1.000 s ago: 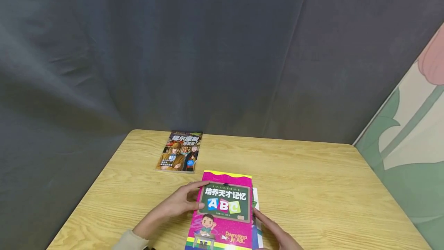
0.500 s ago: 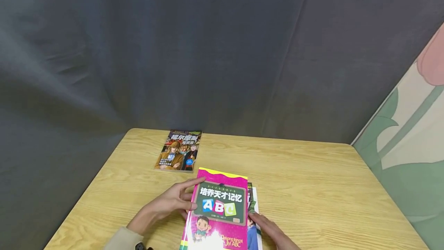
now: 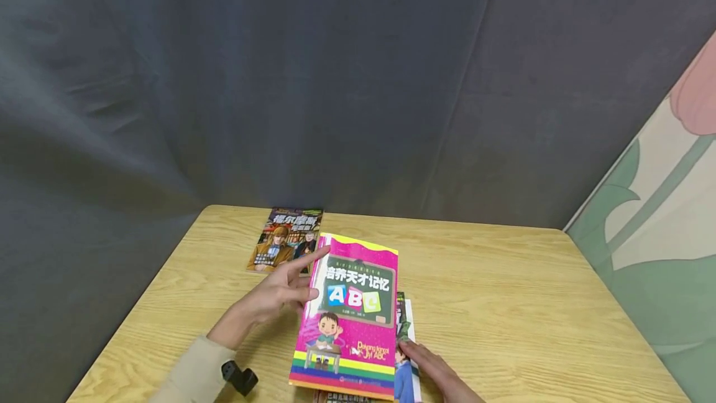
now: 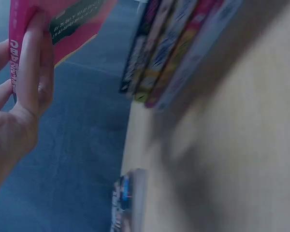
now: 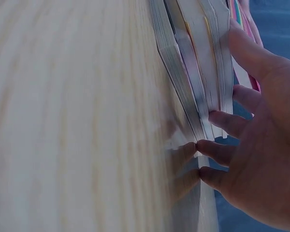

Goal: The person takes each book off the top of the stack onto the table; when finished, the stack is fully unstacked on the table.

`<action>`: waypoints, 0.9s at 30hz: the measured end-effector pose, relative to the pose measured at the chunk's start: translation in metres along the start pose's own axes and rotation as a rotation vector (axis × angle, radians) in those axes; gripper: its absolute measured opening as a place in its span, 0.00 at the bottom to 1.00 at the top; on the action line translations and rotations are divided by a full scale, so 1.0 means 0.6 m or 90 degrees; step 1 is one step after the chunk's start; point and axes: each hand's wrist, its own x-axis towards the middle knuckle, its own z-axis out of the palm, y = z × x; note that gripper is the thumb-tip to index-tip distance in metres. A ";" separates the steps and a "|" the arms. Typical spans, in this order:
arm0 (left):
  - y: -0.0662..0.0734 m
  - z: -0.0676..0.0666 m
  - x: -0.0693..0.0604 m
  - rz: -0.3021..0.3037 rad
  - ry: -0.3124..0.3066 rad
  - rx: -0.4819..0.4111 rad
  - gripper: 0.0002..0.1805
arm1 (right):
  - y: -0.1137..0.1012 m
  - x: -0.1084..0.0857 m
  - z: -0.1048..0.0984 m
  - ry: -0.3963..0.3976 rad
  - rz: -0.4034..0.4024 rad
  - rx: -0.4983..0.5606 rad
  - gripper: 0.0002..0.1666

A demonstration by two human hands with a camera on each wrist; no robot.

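Note:
A pink book (image 3: 349,334) with "ABC" on its cover is raised above a stack of books (image 3: 405,384) and tilted. My left hand (image 3: 268,300) pinches its left edge, thumb on the front cover. The left wrist view shows the spine of the pink book (image 4: 15,67) between thumb and fingers, apart from the stacked books (image 4: 176,48). My right hand (image 3: 439,372) rests at the stack's right side. In the right wrist view, the fingertips of the right hand (image 5: 261,130) touch the page edges of the stack (image 5: 203,63), curled round nothing.
Another book (image 3: 279,247), with a person in a brown coat on its cover, lies flat at the back left of the wooden table (image 3: 503,303). A dark grey curtain (image 3: 347,79) hangs behind the table. A floral panel (image 3: 665,235) stands at the right.
My left hand has lifted the pink book off the stack, moving it up and slightly left. More of the books underneath shows now. The right hand has stayed nearly in place beside the stack.

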 end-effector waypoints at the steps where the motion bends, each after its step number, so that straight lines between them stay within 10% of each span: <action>1: 0.006 -0.005 0.009 -0.002 0.006 0.008 0.42 | 0.005 0.001 0.001 0.009 -0.040 -0.013 0.49; 6: 0.029 -0.029 0.058 -0.005 0.035 0.043 0.41 | 0.022 0.006 0.004 0.019 -0.165 -0.040 0.46; 27: 0.013 -0.126 0.194 -0.040 0.153 0.082 0.34 | 0.016 0.005 0.020 0.019 -0.068 -0.060 0.40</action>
